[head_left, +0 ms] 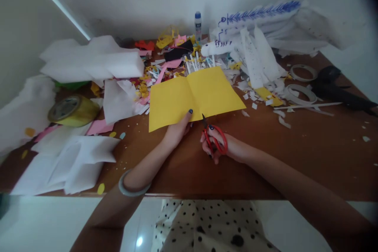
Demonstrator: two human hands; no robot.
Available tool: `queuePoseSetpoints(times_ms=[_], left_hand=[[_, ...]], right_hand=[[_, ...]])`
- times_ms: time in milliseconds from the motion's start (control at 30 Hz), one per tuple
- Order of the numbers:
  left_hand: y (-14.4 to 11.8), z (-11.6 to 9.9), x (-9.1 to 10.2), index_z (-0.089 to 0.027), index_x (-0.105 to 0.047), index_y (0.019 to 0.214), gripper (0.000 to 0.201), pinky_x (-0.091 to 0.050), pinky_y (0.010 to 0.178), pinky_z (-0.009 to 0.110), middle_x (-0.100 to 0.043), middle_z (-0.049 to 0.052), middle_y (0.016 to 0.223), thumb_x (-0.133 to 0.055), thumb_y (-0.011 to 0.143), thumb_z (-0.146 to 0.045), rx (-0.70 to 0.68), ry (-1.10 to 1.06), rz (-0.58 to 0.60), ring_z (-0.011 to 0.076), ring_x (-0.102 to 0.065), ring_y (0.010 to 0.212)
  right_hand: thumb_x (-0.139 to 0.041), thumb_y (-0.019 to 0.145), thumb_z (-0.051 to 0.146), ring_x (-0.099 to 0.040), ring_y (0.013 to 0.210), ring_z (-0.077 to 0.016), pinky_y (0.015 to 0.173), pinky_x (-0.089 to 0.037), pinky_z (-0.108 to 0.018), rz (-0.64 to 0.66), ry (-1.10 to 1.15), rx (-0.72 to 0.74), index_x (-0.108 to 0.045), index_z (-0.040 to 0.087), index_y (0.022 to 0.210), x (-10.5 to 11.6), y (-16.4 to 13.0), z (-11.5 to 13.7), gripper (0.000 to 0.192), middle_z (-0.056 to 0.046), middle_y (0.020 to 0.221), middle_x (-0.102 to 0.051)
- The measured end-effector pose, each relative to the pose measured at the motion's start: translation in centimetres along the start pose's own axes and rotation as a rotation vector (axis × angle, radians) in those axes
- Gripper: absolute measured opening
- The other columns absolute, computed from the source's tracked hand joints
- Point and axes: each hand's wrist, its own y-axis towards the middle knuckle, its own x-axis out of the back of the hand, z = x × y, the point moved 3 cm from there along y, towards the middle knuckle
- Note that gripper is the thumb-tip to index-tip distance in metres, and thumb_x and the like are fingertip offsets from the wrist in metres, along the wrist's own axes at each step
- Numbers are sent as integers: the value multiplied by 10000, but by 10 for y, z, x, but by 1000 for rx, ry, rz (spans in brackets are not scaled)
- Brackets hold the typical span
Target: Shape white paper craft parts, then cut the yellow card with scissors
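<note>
My left hand (178,129) grips a sheet of yellow paper (173,100) by its near edge, thumb on top and fingers underneath. A crease runs down the middle of the sheet, which is held up over the table. In my right hand (218,143) is a pair of red-handled scissors (222,136), with fingers in the handle loops. The dark blades point up at the near edge of the paper, close to the crease. Whether the blade tips touch the sheet I cannot tell.
Paper scraps (144,86) cover the back of the brown table (265,157). A glue bottle (198,27) stands by the wall. White foam (97,61) and a tape roll (73,110) lie left. Rings of tape (301,94) and a black glue gun (339,90) lie right.
</note>
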Motion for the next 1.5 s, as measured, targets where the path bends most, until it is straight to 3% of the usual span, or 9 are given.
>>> queuePoseSetpoints(times_ms=[400,633,1000,1300,1500], left_hand=[[-5,2,6,-196,-521,582,450,-410,563,254,-555,2,593,-538,832,-570,-88,184,-5,119,-490,533],[-9,-5,7,-195,-513,599,488,-418,576,248,-525,-6,589,-454,870,-596,-132,290,40,127,-493,550],[-10,-5,4,-203,-498,573,476,-420,602,245,-522,-18,572,-464,875,-569,-128,235,39,119,-468,528],[-12,-3,3,-194,-493,571,479,-387,528,236,-485,-17,562,-484,867,-571,-108,193,8,105,-435,504],[-14,-1,4,-191,-529,606,445,-428,584,238,-526,-1,614,-512,852,-562,-73,162,-24,118,-472,556]], right_hand=[[-371,876,676,-505,519,-105,436,-493,-213,14,-6,-2,-474,192,902,-1,-1,1,495,19,606,-522],[-388,863,688,-498,527,-102,438,-479,-201,24,-31,62,-472,195,902,-1,-1,1,502,29,599,-508],[-369,890,661,-485,533,-95,425,-466,-178,-1,-86,115,-480,197,914,-2,-6,4,477,36,599,-494],[-379,883,666,-479,533,-96,416,-457,-175,-25,-102,121,-475,200,911,-4,-8,4,476,41,592,-487],[-384,869,685,-449,455,-76,397,-425,-176,-21,-111,118,-459,200,892,-6,-9,6,492,57,571,-482]])
